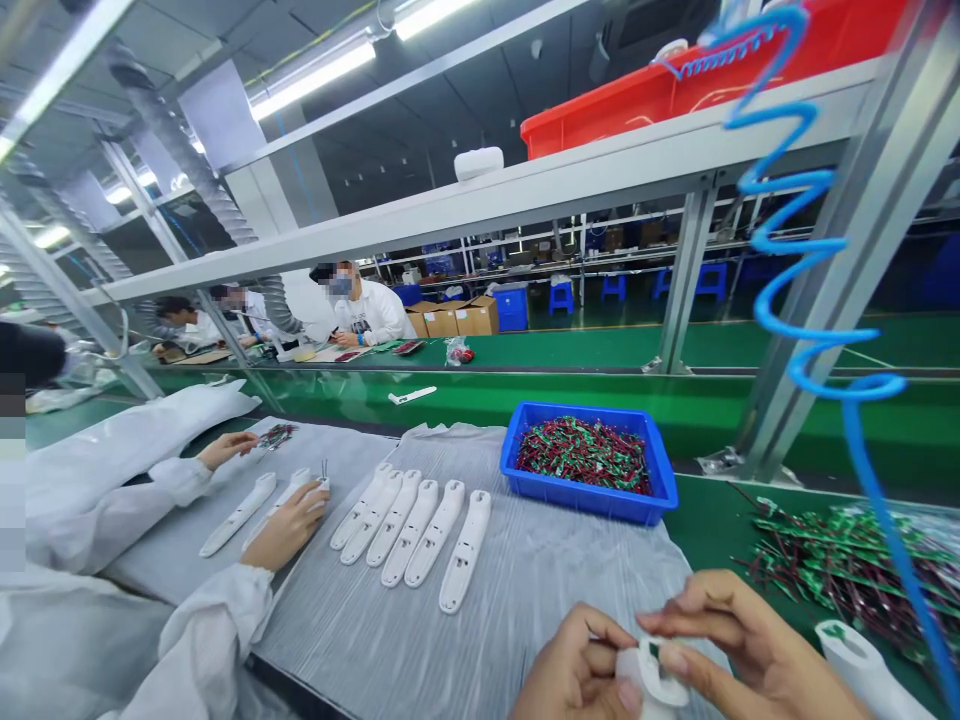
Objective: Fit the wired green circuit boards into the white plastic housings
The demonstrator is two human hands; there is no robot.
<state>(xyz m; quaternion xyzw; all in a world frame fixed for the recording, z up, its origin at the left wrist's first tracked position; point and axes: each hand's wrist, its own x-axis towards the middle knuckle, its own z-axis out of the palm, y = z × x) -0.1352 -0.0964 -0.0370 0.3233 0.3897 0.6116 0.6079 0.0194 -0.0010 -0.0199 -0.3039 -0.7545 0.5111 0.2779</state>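
Observation:
At the lower right, my left hand [577, 665] is closed around a white plastic housing [651, 690] with an oval opening at its end. My right hand [742, 640] pinches at that end, thumb and fingers on either side of the opening. A bit of green shows inside the opening; whether my right fingers also grip a small part there is hidden. Left of my hands, several long white housings [465, 552] lie side by side on a grey-white sheet [360, 640]. Another white housing [862, 665], with green inside its end, lies to the right.
A blue bin [589, 503] of small green boards with dark red wires stands ahead. More wired boards [840, 550] lie heaped at right, behind a hanging blue coiled hose [795, 310]. A co-worker's hand [289, 525] works at left. Overhead runs a shelf [420, 205] with a red bin [600, 115].

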